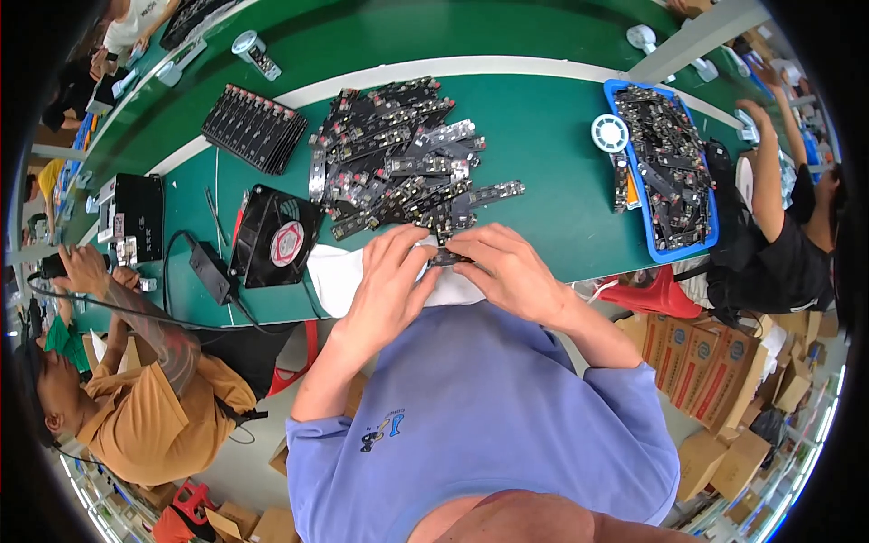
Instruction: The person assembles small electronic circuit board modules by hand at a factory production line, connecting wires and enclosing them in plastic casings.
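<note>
At the table's near edge, my left hand [391, 276] and my right hand [510, 273] close their fingertips on the two ends of a small black strip-shaped electronic part [444, 257]. Fingers cover much of it. Under my hands lies a white cloth [331, 279], partly hidden by my left wrist. Just beyond my fingertips spreads a heap of similar black strips with metal and circuit-board bits [380, 149]. The heap's nearest pieces reach almost to the held part.
Left of the heap are a black cooling fan [258, 240], a power adapter [211, 272] with cables, and stacked black trays [252, 128]. A blue bin [648, 222] of strips stands right, beside a white round-headed device [609, 134]. People work on both sides.
</note>
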Motion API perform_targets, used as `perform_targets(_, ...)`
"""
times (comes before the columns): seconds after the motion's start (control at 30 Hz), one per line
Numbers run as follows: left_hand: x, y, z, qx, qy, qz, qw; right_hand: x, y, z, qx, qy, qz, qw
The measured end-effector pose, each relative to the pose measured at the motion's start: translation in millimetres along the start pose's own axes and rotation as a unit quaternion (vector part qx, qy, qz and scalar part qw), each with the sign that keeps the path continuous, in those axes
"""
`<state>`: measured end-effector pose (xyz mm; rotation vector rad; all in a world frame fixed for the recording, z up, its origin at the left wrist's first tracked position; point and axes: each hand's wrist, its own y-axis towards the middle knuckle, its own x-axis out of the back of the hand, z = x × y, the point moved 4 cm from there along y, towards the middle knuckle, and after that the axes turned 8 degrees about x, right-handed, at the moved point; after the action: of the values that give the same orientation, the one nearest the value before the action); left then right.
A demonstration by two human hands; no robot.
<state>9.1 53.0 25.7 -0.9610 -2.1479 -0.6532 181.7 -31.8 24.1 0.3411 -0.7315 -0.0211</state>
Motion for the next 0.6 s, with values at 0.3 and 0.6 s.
perform_targets(0.3, -7.7, -4.6, 0.3, 0.007, 0.02, -0.016, 1.0, -3.3, 1.7, -9.1, 0.031, 0.021, 0.023, 0.999)
perform_targets(0.6, -1.1, 1.7, -12.9, 0.019, 0.03, -0.01, 0.999, 1.0, -12.1, -9.3, 0.005, -0.016, 0.068, 0.998)
